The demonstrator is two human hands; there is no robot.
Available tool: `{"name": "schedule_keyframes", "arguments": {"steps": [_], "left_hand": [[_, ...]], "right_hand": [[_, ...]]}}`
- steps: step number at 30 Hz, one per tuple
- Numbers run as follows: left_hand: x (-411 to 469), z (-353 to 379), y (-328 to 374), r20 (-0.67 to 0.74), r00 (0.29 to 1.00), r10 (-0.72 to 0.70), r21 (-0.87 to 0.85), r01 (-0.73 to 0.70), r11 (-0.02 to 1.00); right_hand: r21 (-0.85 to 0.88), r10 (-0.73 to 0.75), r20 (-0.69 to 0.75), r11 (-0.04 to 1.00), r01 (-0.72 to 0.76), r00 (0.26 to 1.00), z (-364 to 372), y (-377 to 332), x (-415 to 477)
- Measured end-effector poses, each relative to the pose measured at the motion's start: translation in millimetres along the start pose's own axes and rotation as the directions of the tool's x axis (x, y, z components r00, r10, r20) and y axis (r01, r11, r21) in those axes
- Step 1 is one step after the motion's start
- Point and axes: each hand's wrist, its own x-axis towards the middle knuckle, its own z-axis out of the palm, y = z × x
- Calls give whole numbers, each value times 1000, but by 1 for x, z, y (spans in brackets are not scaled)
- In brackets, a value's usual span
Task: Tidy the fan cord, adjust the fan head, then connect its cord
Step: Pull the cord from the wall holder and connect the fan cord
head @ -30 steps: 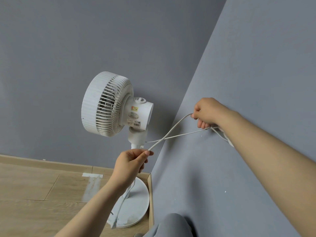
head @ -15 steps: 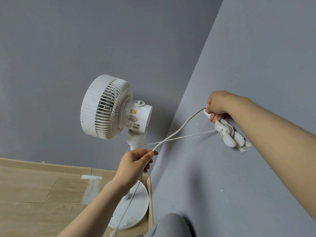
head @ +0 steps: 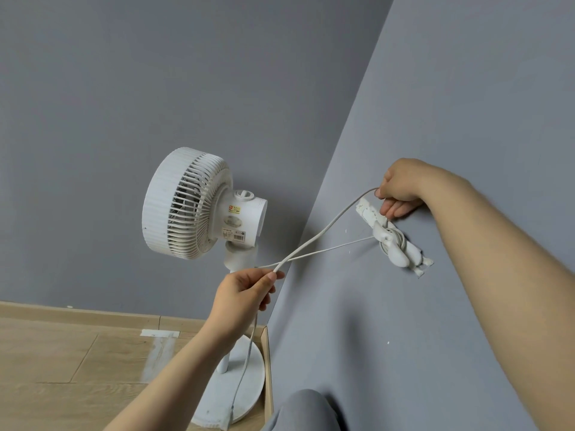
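White plastic throughout: the fan [head: 202, 206] stands on its round base [head: 236, 390] in the corner where two grey walls [head: 466, 88] meet, its head turned to the left of the view and tilted slightly. In this single head view, the cord [head: 323, 234] runs taut as a thin white line from the left hand [head: 245, 293], which pinches it between thumb and fingers just in front of the fan's neck, up to the right hand [head: 401, 191], whose fingers are curled around it against the wall. Below that hand a power strip [head: 392, 237] clings to the wall with more cord looped around it; a thinner strand crosses back toward the fan. Tidying seems underway, not finished. The head adjustment and plugging in look still to come. The plug dangles over the base, unconnected.
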Motion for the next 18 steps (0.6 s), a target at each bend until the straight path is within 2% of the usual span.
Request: {"name": "schedule_keyframes", "arguments": {"steps": [7, 9, 15, 18], "left_hand": [[-8, -5, 3, -5, 1000, -3, -9, 3, 1000], [-8, -8, 3, -17, 1000, -3, -5, 3, 1000], [-9, -6, 0, -79, 997, -5, 50, 9, 999], [-10, -5, -3, -93, 996, -9, 61, 15, 998]], "right_hand": [[343, -119, -145, 925, 163, 982, 7, 20, -55], [393, -133, -173, 899, 192, 976, 13, 28, -66], [215, -175, -373, 939, 268, 911, 35, 51, -82], [223, -188, -449, 923, 313, 874, 54, 60, -94]]}}
